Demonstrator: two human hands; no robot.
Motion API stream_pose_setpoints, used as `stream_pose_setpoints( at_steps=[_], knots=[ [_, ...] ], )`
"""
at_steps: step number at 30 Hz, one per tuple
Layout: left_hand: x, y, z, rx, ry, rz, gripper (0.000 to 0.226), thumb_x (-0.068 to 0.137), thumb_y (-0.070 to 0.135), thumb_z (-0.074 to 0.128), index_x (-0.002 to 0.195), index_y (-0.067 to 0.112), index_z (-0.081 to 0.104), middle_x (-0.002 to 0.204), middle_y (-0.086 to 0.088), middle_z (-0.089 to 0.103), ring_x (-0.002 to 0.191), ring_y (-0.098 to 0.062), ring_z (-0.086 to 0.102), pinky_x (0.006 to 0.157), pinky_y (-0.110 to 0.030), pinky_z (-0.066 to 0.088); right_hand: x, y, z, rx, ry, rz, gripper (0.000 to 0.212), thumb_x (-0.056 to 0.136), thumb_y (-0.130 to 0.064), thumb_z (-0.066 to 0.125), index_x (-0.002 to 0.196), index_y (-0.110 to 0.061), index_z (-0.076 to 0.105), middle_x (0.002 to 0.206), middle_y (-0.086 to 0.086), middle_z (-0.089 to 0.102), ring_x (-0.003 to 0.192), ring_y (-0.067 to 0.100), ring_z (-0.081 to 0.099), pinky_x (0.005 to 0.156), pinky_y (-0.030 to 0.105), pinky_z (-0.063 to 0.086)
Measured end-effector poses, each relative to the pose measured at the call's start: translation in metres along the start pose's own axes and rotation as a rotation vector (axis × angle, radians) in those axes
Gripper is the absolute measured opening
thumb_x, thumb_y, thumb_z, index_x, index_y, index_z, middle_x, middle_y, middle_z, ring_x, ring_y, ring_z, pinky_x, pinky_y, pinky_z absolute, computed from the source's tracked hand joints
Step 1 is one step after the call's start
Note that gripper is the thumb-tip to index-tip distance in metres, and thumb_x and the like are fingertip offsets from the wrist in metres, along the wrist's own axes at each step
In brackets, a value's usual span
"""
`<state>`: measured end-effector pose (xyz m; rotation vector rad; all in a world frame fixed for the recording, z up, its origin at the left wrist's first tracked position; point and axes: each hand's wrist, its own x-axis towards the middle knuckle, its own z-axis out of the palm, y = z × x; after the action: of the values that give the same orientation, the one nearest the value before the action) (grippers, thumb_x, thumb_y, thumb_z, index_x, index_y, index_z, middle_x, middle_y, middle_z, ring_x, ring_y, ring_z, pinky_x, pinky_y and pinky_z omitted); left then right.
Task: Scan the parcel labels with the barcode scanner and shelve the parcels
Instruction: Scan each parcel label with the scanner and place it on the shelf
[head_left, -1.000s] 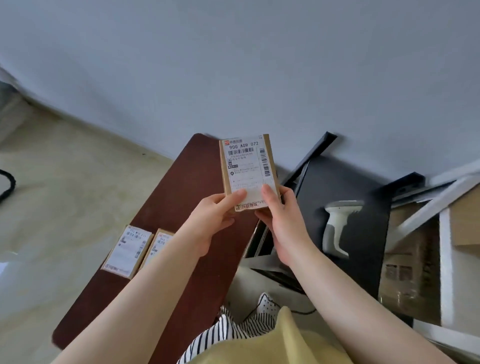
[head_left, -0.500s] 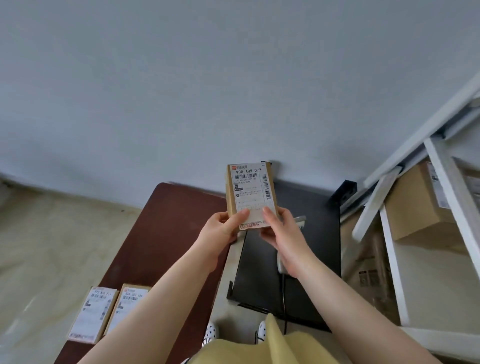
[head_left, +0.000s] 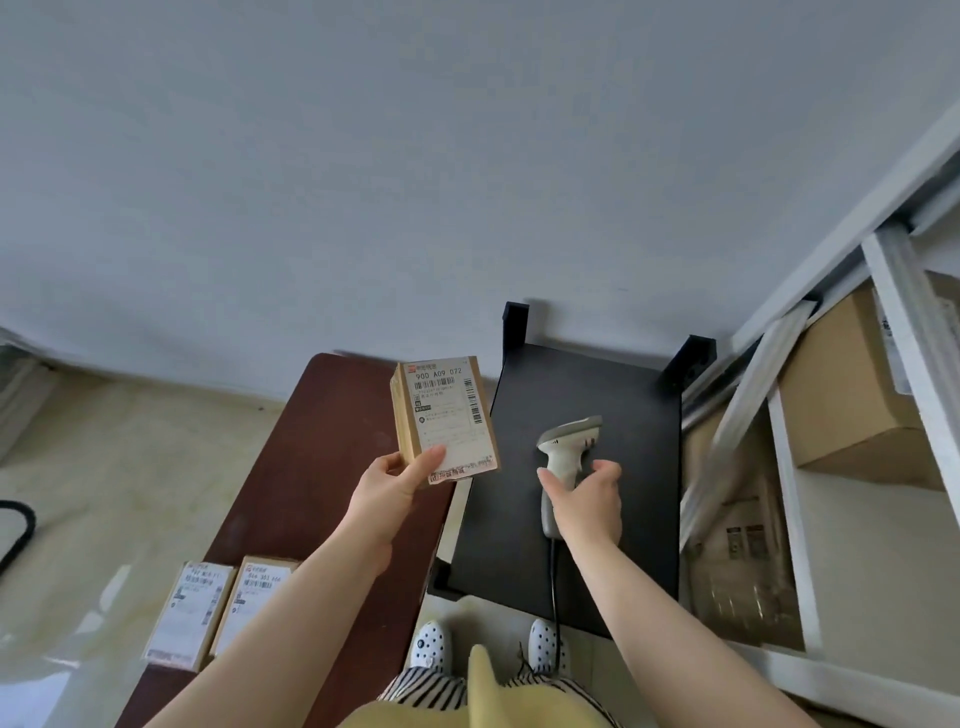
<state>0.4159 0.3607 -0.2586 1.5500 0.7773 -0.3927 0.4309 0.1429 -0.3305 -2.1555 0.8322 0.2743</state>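
Two labelled boxes (head_left: 218, 608) down near on the brown table (head_left: 311, 467). Left hand (head_left: 389, 486) pinching the parcel (head_left: 447, 418), label up. Right hand (head_left: 587, 501) loose, fingers apart, over the scanner (head_left: 563, 449) on the black table (head_left: 623, 467).

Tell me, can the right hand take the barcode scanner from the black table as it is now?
Probably yes. The right hand is already at the handle of the barcode scanner, fingers spread around it, and nothing lies between them on the black table.
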Motion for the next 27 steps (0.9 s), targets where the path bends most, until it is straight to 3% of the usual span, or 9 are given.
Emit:
stream_pose_setpoints(
  at_steps=[3,7,11,15,20,24,27],
  knots=[
    [-0.003,-0.004,-0.002,-0.017,0.006,-0.013,0.109,0.040,0.076,0.080,0.130,0.018,0.059,0.113,0.002,0.075,0.107,-0.016,0.066,0.094,-0.033,0.051,0.003,-0.004,0.008,-0.049,-0.007,0.008,0.058,0.081,-0.041,0.078,0.112,-0.012,0.039,0.116,0.015,0.064,0.103,0.036,0.065,0.080,0.050,0.058],
    [-0.004,-0.007,-0.008,-0.030,0.011,0.003,0.105,0.047,0.075,0.085,0.130,0.017,0.060,0.113,0.001,0.075,0.091,-0.011,0.062,0.080,-0.027,0.046,-0.001,-0.008,0.003,0.035,-0.049,0.032,0.048,0.086,-0.029,0.076,0.112,-0.009,0.040,0.114,0.016,0.065,0.097,0.034,0.066,0.077,0.044,0.056],
    [-0.001,-0.007,-0.012,-0.023,0.019,0.012,0.109,0.044,0.076,0.083,0.132,0.018,0.058,0.115,0.000,0.074,0.102,-0.015,0.065,0.086,-0.030,0.049,-0.013,-0.017,-0.021,0.290,-0.095,0.040,0.039,0.087,-0.021,0.074,0.110,-0.012,0.044,0.111,0.011,0.062,0.085,0.020,0.058,0.071,0.031,0.045],
    [0.000,-0.003,-0.007,0.020,0.007,0.025,0.101,0.052,0.072,0.079,0.135,0.018,0.055,0.118,0.001,0.071,0.115,-0.018,0.062,0.106,-0.041,0.046,-0.036,-0.050,-0.056,0.632,-0.313,0.051,0.028,0.092,-0.022,0.068,0.114,-0.014,0.053,0.106,0.008,0.063,0.090,0.018,0.061,0.074,0.030,0.047],
    [0.005,0.000,0.008,0.019,-0.004,0.029,0.085,0.069,0.061,0.079,0.137,0.016,0.055,0.120,0.001,0.069,0.117,-0.017,0.060,0.102,-0.037,0.040,-0.073,-0.090,-0.089,0.821,-0.763,0.018,0.020,0.095,-0.024,0.055,0.100,-0.004,0.060,0.079,0.009,0.063,0.065,0.016,0.055,0.063,0.030,0.045],
    [0.007,0.005,0.016,0.016,-0.025,0.056,0.083,0.069,0.058,0.079,0.136,0.016,0.055,0.119,0.001,0.069,0.114,-0.017,0.061,0.107,-0.040,0.042,-0.087,-0.102,-0.094,0.842,-0.846,0.089,0.027,0.095,-0.028,0.055,0.102,-0.003,0.062,0.079,0.008,0.063,0.064,0.015,0.054,0.065,0.029,0.046],
    [0.008,0.008,0.021,0.036,-0.031,0.076,0.068,0.083,0.048,0.076,0.137,0.015,0.054,0.117,0.002,0.068,0.109,-0.013,0.061,0.099,-0.034,0.042,-0.087,-0.104,-0.094,0.861,-0.852,0.116,0.031,0.094,-0.031,0.055,0.106,-0.002,0.060,0.076,0.007,0.063,0.061,0.014,0.052,0.063,0.028,0.045]
  ],
)
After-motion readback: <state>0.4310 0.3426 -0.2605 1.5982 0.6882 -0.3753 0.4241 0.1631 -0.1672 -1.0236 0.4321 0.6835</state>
